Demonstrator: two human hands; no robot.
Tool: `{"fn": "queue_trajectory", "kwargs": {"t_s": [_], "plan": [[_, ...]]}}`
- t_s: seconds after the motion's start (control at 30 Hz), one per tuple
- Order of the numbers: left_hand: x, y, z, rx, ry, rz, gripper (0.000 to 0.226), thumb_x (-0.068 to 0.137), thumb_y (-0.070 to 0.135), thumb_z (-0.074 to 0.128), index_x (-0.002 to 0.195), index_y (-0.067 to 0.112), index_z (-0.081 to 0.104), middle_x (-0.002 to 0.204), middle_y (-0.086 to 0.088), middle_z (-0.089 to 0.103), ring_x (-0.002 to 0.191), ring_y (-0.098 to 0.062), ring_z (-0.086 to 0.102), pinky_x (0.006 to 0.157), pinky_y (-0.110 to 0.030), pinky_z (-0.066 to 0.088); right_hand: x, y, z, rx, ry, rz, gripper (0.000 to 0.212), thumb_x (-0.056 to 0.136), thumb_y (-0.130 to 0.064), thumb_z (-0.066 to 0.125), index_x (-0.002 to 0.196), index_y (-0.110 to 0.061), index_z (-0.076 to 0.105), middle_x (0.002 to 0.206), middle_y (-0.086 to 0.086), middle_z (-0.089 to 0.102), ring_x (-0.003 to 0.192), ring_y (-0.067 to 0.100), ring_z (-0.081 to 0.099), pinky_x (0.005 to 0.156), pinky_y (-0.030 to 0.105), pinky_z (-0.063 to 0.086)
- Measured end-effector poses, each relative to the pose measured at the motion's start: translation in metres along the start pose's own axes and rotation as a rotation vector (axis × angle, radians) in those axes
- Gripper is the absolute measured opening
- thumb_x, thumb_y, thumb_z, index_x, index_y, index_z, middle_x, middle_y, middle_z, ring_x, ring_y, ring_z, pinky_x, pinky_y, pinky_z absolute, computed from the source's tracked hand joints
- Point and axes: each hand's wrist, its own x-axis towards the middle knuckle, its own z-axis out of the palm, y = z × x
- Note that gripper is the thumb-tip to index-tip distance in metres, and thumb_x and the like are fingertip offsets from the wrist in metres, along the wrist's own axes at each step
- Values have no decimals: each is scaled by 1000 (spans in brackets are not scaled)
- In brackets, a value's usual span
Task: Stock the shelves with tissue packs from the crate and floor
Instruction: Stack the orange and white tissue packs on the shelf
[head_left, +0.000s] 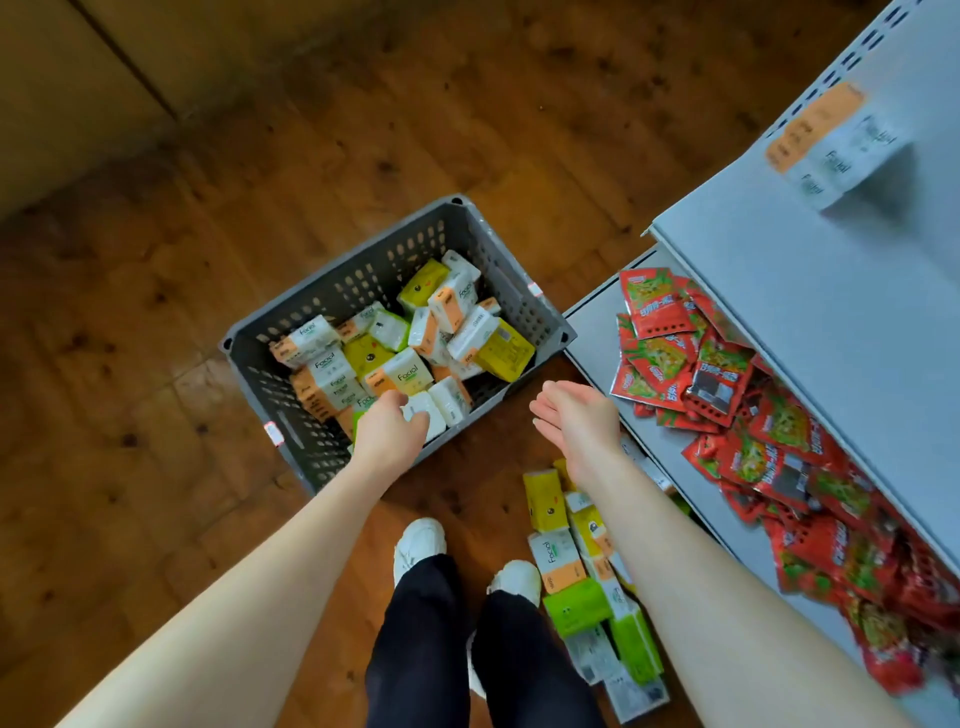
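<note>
A grey slotted crate (332, 291) stands on the wooden floor, filled with several tissue packs (415, 338) in white, orange and yellow-green wrappers. My left hand (392, 434) reaches into the crate's near corner and its fingers curl onto a white tissue pack (427, 413). My right hand (576, 421) hovers open and empty, palm turned inward, between the crate and the shelf. More tissue packs (571, 566) lie in a row on the floor beside my right foot. On the upper grey shelf (810, 291) lie stacked tissue packs (831, 140), blurred.
The lower shelf (597, 332) at the right holds a heap of red snack packets (701, 374). My white shoes (418, 545) and dark trousers are at the bottom centre. Wooden floor spreads to the left and behind the crate; a pale wall base runs along the top left.
</note>
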Motion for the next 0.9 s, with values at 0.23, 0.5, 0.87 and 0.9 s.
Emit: {"fn": "queue_trajectory", "kwargs": {"t_s": [0.23, 0.5, 0.87, 0.9], "plan": [[31, 0, 24, -20, 46, -26, 44, 96, 22, 44, 136, 4, 40, 129, -14, 54, 105, -28, 57, 82, -28, 41, 49, 7, -1, -45, -90, -48, 32, 92, -10, 54, 122, 0, 51, 106, 14, 60, 97, 22, 61, 82, 28, 49], [160, -23, 76, -135, 85, -2, 42, 95, 19, 45, 135, 7, 41, 70, 8, 40, 55, -6, 38, 49, -21, 31, 191, 18, 60, -410, -136, -240, 34, 92, -16, 54, 124, -6, 52, 89, 2, 58, 98, 24, 62, 89, 37, 53], [316, -35, 164, 181, -7, 444, 79, 77, 36, 72, 140, 11, 32, 138, -11, 43, 124, -23, 44, 92, -24, 36, 339, 43, 141, -1097, -226, -364, 35, 97, -17, 39, 128, -1, 46, 102, 13, 53, 70, 21, 48, 59, 32, 44], [322, -35, 171, 226, -36, 450, 85, 75, 37, 74, 141, 11, 28, 139, -12, 41, 125, -25, 42, 96, -26, 36, 343, 46, 143, -1092, -231, -368, 36, 97, -16, 38, 129, -2, 45, 114, 15, 54, 83, 24, 52, 72, 35, 49]]}}
